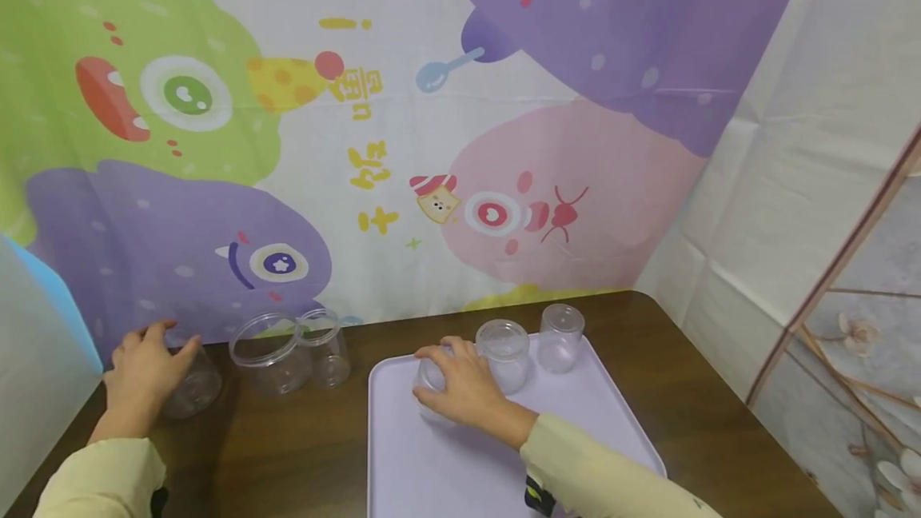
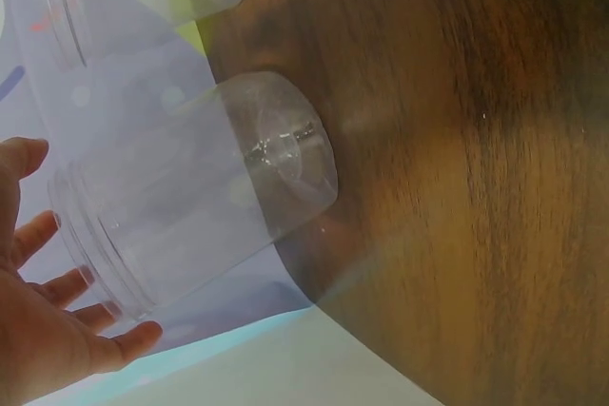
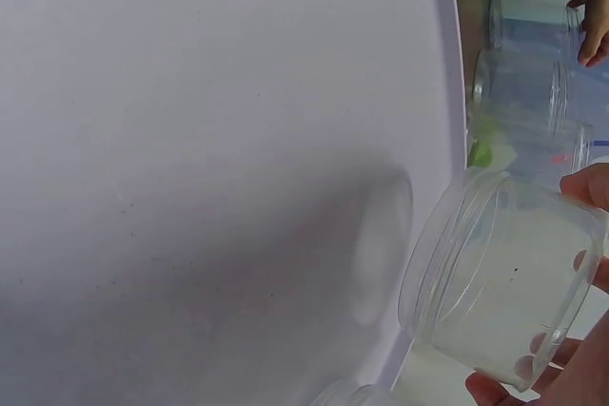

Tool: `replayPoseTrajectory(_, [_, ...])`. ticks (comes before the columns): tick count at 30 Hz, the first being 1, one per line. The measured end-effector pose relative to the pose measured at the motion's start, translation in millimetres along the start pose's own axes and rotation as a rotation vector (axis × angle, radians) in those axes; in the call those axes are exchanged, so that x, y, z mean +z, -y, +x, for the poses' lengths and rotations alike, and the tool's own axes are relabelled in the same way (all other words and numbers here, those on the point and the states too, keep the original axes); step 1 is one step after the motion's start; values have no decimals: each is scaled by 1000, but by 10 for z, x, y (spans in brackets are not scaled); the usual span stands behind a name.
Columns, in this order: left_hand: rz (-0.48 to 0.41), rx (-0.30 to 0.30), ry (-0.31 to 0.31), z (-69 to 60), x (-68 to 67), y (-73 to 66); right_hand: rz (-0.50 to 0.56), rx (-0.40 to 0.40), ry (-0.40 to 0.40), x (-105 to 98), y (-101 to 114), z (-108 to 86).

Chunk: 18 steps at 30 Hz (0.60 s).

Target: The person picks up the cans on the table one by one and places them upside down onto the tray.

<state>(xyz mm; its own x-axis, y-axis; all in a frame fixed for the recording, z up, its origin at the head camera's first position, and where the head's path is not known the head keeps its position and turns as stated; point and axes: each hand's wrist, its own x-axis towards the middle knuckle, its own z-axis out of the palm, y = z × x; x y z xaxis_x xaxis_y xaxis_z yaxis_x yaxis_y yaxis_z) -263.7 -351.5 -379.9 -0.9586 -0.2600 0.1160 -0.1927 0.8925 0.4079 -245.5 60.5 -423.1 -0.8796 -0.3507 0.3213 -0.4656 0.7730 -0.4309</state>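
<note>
At the left of the table, my left hand (image 1: 147, 366) is spread over the top of a clear jar (image 2: 190, 197). Its fingertips lie at the threaded rim in the left wrist view, and the thumb stands apart from it. That jar stands upright on its base. My right hand (image 1: 464, 386) grips a short, wide clear jar (image 3: 504, 278) over the lilac tray (image 1: 403, 470). Its rim faces down and its base is up within the fingers. Whether the rim touches the tray I cannot tell. Two more clear jars, one wider (image 1: 504, 358) and one narrower (image 1: 561, 340), stand farther right on the tray.
Between the left hand and the tray, a wide clear jar (image 1: 269, 358) and a slimmer one (image 1: 326, 350) stand upright close together on the dark wooden table (image 1: 288, 454). A cloth printed with cartoon monsters (image 1: 403, 278) hangs along the table's back edge.
</note>
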Motion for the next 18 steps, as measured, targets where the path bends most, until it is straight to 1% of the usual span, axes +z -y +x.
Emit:
replayPoseTrajectory(4, [8,-20,25,23,4,-3,6,11,9,3,-19,0])
replayPoseTrajectory(8, [20,-39,22,43,15,0,6,15,10,7,-32,1])
replayPoseTrajectory(12, [29,-42,17,58,18,-19,4,22,14,10,-41,-1])
replayPoseTrajectory(18, [42,-56,38,61,-7,-62,-2,33,18,31,-53,-2])
